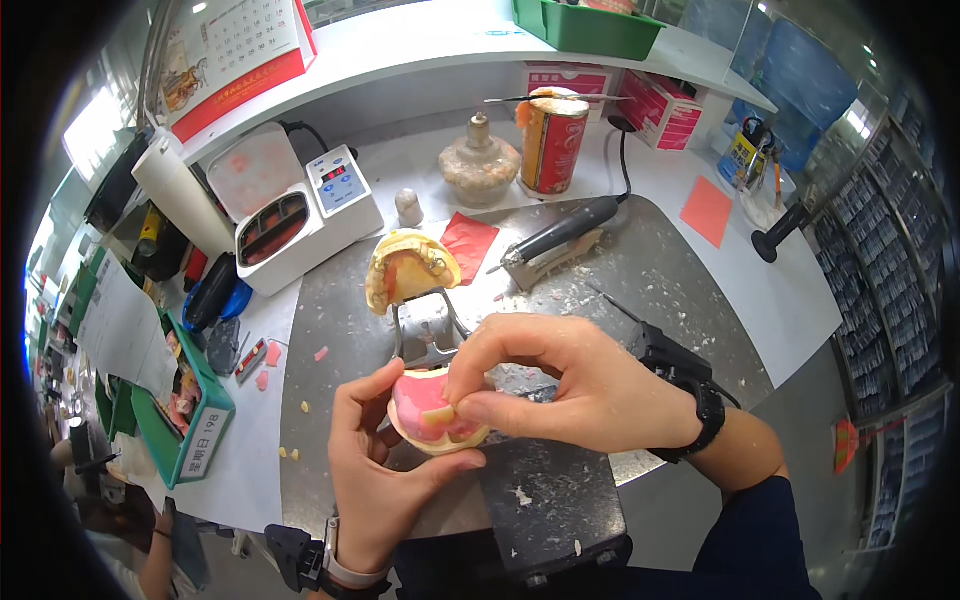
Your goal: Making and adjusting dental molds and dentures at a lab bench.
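Observation:
My left hand [372,490] wraps its fingers and thumb around a plaster dental model [442,448] covered with pink wax [416,398]. A yellowish patch [437,418] shows in the wax. Over the model's right side, my right hand [590,390] has its thumb and index finger pinched against the wax; whatever lies between the fingertips is hidden. Just beyond the model stands a metal articulator frame [430,325]. Behind that, an arch-shaped yellow plaster model [408,262] with metal clasps rests beside a red wax sheet [470,247].
A handpiece [570,232] lies on its stand amid white shavings. Farther back are a white wax heater [345,195], a glass burner [479,165] and a red can [555,150] with a tool across it. At left sits a green tray [205,420]; a black block [550,500] lies near me.

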Demonstrator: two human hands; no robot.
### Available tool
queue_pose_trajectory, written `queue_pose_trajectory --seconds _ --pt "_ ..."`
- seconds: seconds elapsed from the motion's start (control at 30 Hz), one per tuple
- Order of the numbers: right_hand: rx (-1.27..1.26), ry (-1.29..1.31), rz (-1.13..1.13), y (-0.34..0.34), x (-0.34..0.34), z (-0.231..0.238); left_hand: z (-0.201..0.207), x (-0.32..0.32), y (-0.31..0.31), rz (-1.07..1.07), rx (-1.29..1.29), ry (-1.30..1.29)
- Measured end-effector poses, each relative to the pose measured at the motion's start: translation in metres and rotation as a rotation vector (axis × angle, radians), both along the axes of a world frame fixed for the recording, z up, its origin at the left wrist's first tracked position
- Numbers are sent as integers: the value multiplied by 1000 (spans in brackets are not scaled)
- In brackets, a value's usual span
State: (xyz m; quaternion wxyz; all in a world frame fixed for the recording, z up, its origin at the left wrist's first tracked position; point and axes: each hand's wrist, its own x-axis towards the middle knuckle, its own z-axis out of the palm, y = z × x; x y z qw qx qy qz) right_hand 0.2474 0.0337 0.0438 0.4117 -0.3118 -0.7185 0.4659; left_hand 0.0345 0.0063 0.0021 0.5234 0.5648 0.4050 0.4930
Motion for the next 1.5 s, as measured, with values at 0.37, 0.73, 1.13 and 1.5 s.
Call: queue_pose_trajectory --seconds 0.37,0.73,1.13,1.5 --pt "-219 13 101 0 4 5 2 1 -1 -3 -19 -21" --pt "-96 37 45 0 1 -6 13 -2 1 -48 -2 97" --pt "-250 142 69 -6 1 -6 37 1 11 -99 66 217" --pt "-265 164 13 -10 -5 -3 35 8 4 -42 -40 76"
